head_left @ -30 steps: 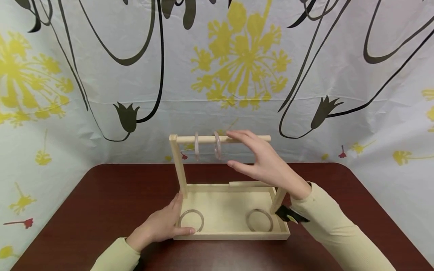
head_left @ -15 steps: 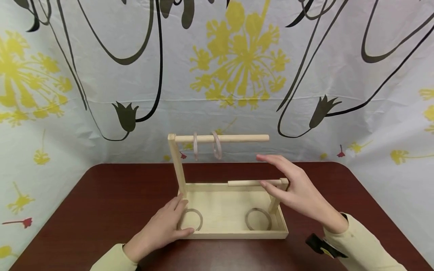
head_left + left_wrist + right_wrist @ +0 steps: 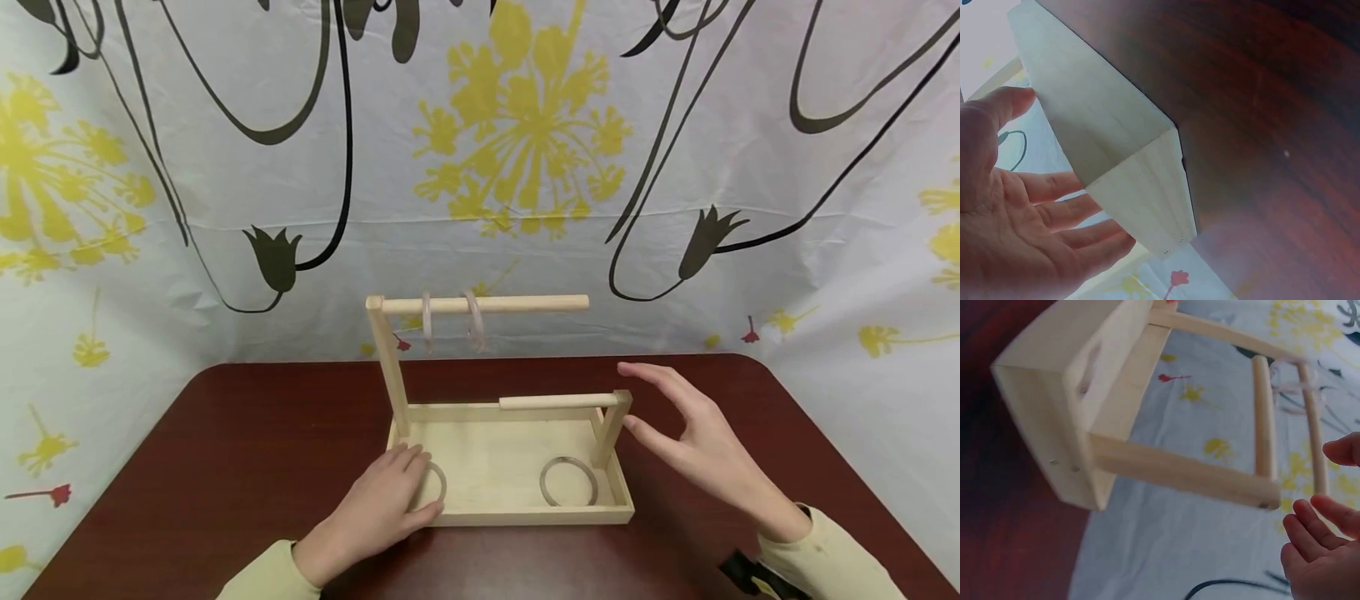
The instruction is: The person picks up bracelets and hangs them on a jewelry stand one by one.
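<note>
A light wooden bangle stand has a tray base [image 3: 498,467], a tall post [image 3: 388,367] with an upper bar [image 3: 532,304], and a shorter post [image 3: 612,425] with a lower bar [image 3: 551,402]. Two pale bangles, one [image 3: 427,322] left of the other [image 3: 476,321], hang on the upper bar. Inside the tray lies a bangle [image 3: 567,459] at right; another bangle [image 3: 443,480] at left is partly hidden by my left hand [image 3: 378,510]. That hand's fingers reach over the tray's left front corner, thumb near the front wall [image 3: 1097,112]. My right hand [image 3: 701,437] hovers right of the short post, holding nothing.
The stand sits on a dark red-brown table [image 3: 247,467] with rounded far corners. Behind it hangs a pale cloth [image 3: 390,192] printed with yellow flowers and dark stems. A black strap [image 3: 757,575] shows at my right sleeve.
My right hand has withdrawn from beside the bangles on the upper bar, moving right and down past the short post. My left hand has shifted slightly inward over the tray's corner.
</note>
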Motion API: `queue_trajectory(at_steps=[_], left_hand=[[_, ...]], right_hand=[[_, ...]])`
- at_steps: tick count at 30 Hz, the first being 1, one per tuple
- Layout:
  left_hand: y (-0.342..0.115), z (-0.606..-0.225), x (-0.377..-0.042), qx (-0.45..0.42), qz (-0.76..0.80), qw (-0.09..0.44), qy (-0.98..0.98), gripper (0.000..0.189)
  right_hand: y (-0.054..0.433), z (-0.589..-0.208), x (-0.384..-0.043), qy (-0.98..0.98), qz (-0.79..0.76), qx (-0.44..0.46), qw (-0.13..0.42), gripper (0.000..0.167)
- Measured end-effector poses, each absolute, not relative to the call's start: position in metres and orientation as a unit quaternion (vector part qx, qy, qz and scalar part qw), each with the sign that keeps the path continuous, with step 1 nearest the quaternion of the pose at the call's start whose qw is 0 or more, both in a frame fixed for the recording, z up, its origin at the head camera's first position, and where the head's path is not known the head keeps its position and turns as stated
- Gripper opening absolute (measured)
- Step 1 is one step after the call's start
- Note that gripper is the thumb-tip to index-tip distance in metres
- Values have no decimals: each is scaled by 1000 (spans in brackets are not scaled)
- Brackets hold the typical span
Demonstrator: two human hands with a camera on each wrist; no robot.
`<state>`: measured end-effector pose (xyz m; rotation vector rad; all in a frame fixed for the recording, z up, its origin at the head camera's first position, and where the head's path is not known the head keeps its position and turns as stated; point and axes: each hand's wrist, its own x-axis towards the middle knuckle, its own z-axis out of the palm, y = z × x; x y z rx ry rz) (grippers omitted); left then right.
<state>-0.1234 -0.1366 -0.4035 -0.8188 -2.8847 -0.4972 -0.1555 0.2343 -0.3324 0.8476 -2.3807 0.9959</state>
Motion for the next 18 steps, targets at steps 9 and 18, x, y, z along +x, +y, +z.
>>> queue_trajectory(at_steps=[9, 18], left_hand=[[-133, -404, -123, -270, -126, 15, -955, 58], [-130, -405, -116, -254, -146, -8, -956, 62]], right_hand=[[253, -365, -149, -878, 390, 243, 132, 57], [262, -391, -143, -911, 329, 247, 10, 63]])
